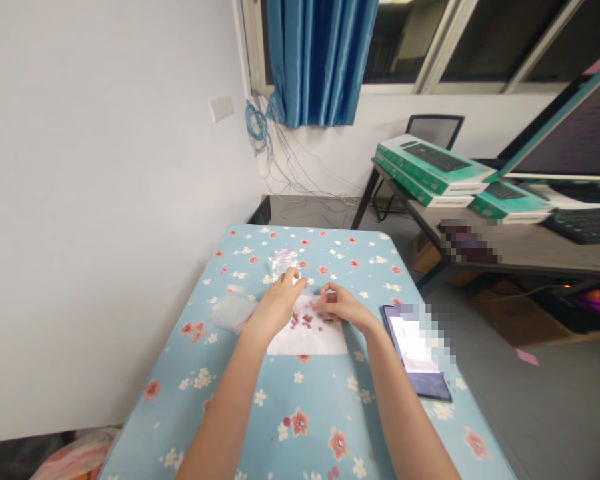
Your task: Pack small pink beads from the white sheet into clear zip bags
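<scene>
A white sheet of paper (313, 340) lies on the blue flowered tablecloth (300, 413), with several small pink and dark red beads (304, 321) scattered on its far part. My left hand (275, 303) rests at the sheet's left far corner, fingers curled, fingertips pinched near a small clear plastic bag (283, 261). My right hand (341, 305) hovers over the beads with fingers bent in a pinch; what they hold is too small to see.
Another clear bag (233, 310) lies left of the paper. A phone (416, 350) lies to the right, screen lit. Beyond, a desk (520, 250) carries green keyboard boxes (433, 170), a monitor and a keyboard. The white wall is close on the left.
</scene>
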Demonstrator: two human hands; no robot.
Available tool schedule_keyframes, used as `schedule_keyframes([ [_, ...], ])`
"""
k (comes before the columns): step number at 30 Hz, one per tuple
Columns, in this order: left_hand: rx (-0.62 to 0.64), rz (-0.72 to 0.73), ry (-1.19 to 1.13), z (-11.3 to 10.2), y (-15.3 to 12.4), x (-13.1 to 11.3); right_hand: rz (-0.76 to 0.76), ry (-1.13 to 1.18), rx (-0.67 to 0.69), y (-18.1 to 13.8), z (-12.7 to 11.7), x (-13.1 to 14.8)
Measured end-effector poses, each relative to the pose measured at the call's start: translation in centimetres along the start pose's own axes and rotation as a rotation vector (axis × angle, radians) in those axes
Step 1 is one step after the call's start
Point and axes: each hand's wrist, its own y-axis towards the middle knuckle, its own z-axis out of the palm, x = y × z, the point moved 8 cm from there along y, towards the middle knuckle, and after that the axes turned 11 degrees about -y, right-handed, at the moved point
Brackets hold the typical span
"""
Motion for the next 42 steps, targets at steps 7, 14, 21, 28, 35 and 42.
schedule_keyframes([
  [7,-0.001,0.022,-0.044,0.1,0.2,-0.4,-0.068,-0.037,0.071,0.0,0.9,0.7],
  [14,-0.013,0.028,-0.156,-0.1,0.2,0.1,-0.083,-0.044,0.073,-0.3,1.0,1.2],
  [21,0.023,-0.006,-0.313,-0.2,-0.1,0.8,-0.050,-0.033,0.086,-0.1,1.1,0.7],
  [28,0.060,-0.012,-0.434,-0.6,-0.4,1.3,-0.050,-0.023,0.080,0.1,1.0,0.4],
  [35,0.016,-0.111,-0.468,-1.9,-0.3,1.5,-0.069,-0.016,0.087,0.1,1.0,0.4],
  [42,-0.103,-0.118,-0.484,-3.2,-0.1,1.6,-0.116,-0.026,0.052,-0.1,0.5,1.3],
])
